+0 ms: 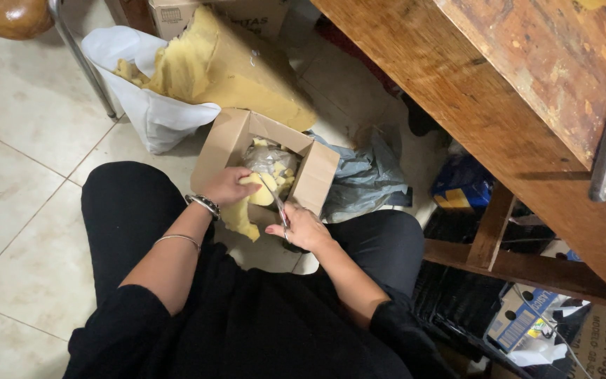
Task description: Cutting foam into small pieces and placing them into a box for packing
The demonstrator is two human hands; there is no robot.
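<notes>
left hand (227,187) gripping foam piece (245,210), right hand (304,228) working scissors (275,198)

From my feed I see black clothing all over — a loose black top with sleeves pushed up to the elbows, and black trousers covering both legs. The left hand (227,185) has a chunky metal bracelet at the wrist and, further up the forearm, a thin silver bangle — the right hand (304,228) wears nothing.
</notes>
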